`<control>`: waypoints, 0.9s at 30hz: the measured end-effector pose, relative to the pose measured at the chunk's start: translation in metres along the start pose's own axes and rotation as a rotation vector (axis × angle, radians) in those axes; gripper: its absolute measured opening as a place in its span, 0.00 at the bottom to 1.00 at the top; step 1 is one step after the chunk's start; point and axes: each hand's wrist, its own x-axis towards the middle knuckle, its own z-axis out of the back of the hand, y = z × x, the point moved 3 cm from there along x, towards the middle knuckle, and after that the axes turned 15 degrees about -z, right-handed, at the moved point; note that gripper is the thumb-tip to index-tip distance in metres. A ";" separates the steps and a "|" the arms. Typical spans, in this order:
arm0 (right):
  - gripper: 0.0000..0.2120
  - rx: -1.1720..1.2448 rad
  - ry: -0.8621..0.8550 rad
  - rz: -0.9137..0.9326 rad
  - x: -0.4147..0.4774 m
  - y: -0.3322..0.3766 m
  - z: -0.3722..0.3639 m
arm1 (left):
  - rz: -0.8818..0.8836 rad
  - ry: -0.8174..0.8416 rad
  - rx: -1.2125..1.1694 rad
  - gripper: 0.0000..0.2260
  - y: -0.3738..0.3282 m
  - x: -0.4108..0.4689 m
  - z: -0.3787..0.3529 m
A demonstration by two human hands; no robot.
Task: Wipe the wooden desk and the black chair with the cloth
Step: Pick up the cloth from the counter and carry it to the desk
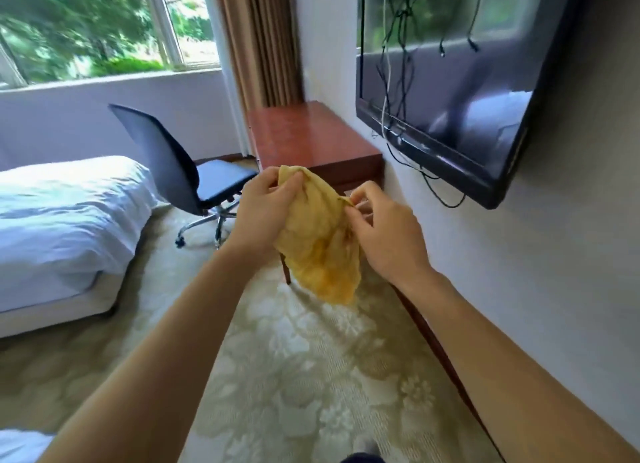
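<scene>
A crumpled yellow cloth (320, 241) hangs in the air between my two hands. My left hand (263, 213) grips its upper left edge, fingers curled over the fabric. My right hand (384, 234) pinches the upper right edge between thumb and fingers. Behind the cloth, against the right wall, stands the reddish wooden desk (311, 137), its top bare. The black chair (180, 165) on a chrome wheeled base stands to the desk's left, turned toward it. Both hands are in front of the desk and touch neither desk nor chair.
A bed with white sheets (62, 220) fills the left side. A wall-mounted dark TV (450, 82) with dangling cables hangs above and right of the desk. A window (104, 26) and brown curtain (259, 40) are at the back. Patterned carpet (294, 358) covers the floor between bed and wall.
</scene>
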 end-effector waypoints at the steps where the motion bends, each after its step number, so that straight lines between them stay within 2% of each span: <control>1: 0.04 0.035 0.018 0.007 0.016 0.000 -0.012 | -0.022 -0.022 0.023 0.05 0.006 0.012 0.005; 4: 0.03 0.219 0.095 -0.035 0.066 -0.002 -0.038 | -0.077 -0.052 0.082 0.06 0.018 0.050 0.013; 7: 0.03 0.541 0.229 -0.133 0.129 -0.005 -0.057 | -0.047 -0.061 0.091 0.04 0.029 0.098 0.017; 10: 0.06 0.943 0.397 -0.347 0.181 -0.016 -0.072 | -0.004 -0.094 -0.049 0.04 0.036 0.139 0.023; 13: 0.06 1.239 0.537 -0.536 0.232 -0.031 -0.093 | 0.033 -0.117 -0.135 0.04 0.047 0.180 0.027; 16: 0.16 1.442 0.667 -0.710 0.268 -0.043 -0.119 | 0.040 -0.137 -0.199 0.07 0.061 0.216 0.030; 18: 0.19 1.544 0.758 -0.844 0.285 -0.051 -0.142 | 0.032 -0.160 -0.170 0.06 0.071 0.240 0.033; 23: 0.17 1.339 0.662 -1.070 0.309 -0.077 -0.197 | -0.084 -0.114 0.127 0.03 0.101 0.292 0.043; 25: 0.13 1.087 0.576 -1.109 0.317 -0.089 -0.222 | -0.159 -0.053 0.219 0.02 0.114 0.311 0.045; 27: 0.13 0.736 0.459 -1.030 0.330 -0.096 -0.244 | -0.241 0.014 0.324 0.04 0.128 0.331 0.047</control>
